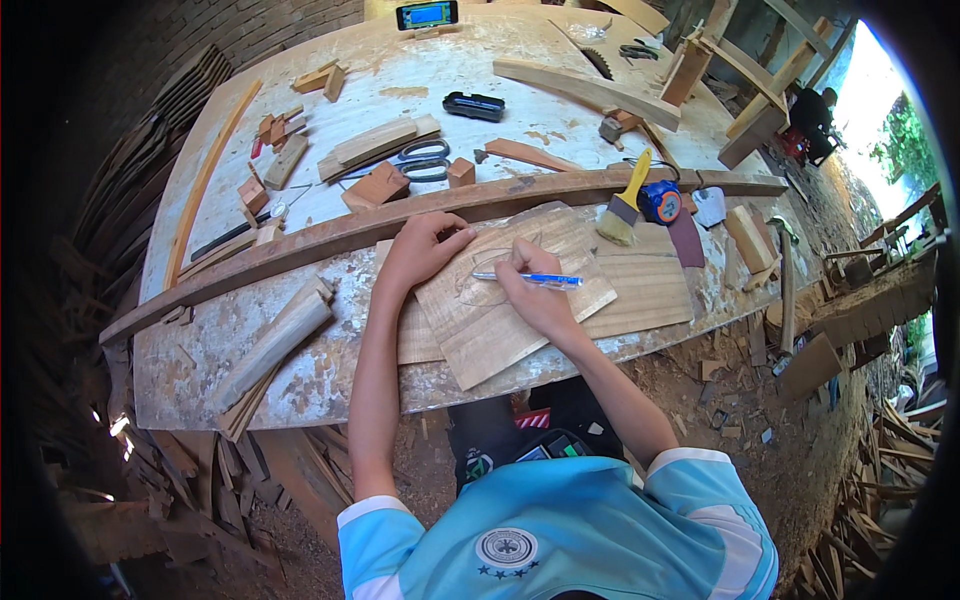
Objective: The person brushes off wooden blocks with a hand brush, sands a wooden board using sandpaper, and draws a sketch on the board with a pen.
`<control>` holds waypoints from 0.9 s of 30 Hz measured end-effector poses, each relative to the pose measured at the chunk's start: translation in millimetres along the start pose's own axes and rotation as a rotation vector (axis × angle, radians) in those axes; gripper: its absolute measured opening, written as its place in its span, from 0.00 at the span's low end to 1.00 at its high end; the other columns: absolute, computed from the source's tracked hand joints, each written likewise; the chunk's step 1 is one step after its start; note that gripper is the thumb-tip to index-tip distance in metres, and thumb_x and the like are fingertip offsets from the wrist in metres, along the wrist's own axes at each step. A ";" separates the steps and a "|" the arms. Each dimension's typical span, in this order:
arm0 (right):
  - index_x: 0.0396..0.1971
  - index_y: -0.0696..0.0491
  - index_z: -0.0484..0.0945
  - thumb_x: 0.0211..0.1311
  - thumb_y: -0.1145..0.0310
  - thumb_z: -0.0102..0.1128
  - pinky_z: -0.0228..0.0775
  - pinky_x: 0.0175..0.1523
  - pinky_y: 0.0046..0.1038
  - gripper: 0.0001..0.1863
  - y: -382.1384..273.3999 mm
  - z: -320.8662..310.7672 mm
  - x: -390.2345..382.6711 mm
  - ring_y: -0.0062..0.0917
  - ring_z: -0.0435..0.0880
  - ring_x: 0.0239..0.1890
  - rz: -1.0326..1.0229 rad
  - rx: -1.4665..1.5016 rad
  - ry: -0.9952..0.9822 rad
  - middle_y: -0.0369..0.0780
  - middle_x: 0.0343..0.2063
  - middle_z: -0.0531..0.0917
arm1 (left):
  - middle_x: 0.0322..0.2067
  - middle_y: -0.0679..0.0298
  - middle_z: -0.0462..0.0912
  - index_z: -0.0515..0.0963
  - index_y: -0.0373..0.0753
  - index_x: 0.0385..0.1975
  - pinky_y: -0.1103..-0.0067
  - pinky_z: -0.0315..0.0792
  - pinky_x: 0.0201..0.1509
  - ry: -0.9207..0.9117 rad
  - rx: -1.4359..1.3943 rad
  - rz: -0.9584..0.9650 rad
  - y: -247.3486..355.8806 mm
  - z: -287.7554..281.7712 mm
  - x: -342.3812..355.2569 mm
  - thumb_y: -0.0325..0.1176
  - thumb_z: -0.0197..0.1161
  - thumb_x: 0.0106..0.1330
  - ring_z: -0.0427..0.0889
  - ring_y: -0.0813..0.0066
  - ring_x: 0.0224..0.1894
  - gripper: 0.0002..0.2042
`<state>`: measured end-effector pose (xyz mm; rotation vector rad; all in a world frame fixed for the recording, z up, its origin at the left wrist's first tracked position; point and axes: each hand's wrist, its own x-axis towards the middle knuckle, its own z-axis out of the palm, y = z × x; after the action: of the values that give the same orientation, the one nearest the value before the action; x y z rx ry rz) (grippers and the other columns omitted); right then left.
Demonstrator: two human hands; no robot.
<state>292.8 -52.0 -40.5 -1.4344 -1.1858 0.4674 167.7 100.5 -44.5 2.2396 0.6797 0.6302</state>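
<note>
My right hand is closed on a blue pen, its tip down on a light wooden board that bears a curved pencil drawing. My left hand rests at the board's upper left, open with loosely bent fingers and nothing held. Beneath this board lies a second wooden board. A long brown wooden bar runs across the bench just beyond them. A yellow-handled brush, a blue tape measure and a dark red sanding sheet lie to the right of my right hand.
The worn bench holds wood offcuts, scissors, a black case, a phone on a stand, a hammer and a bundle of slats. A person sits at the back right. Scrap wood surrounds the bench.
</note>
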 end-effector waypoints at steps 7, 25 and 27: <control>0.14 0.58 0.61 0.53 0.76 0.56 0.54 0.24 0.25 0.15 2.6 1.7 -0.9 0.17 0.61 0.18 -0.096 0.003 -0.040 0.35 0.13 0.65 | 0.31 0.57 0.83 0.81 0.34 0.34 0.75 0.71 0.41 -0.010 0.024 -0.016 4.9 -0.5 0.0 0.40 0.62 0.60 0.80 0.68 0.35 0.13; 0.14 0.57 0.61 0.52 0.77 0.56 0.54 0.24 0.26 0.14 3.9 1.1 -1.3 0.19 0.62 0.17 -0.211 -0.023 -0.157 0.36 0.13 0.66 | 0.32 0.57 0.83 0.81 0.36 0.35 0.75 0.71 0.40 -0.061 -0.017 -0.038 2.7 -1.1 -0.2 0.41 0.61 0.60 0.79 0.67 0.36 0.14; 0.14 0.58 0.62 0.52 0.78 0.56 0.55 0.24 0.25 0.14 1.6 3.1 -0.2 0.19 0.63 0.18 -0.188 -0.004 -0.074 0.37 0.14 0.66 | 0.32 0.57 0.83 0.81 0.36 0.35 0.75 0.71 0.40 -0.040 0.030 -0.031 3.5 -2.4 -1.0 0.41 0.61 0.60 0.80 0.67 0.35 0.14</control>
<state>290.9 -50.4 -42.8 -1.3041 -1.3675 0.3904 166.5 98.9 -40.5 2.2585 0.7066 0.5618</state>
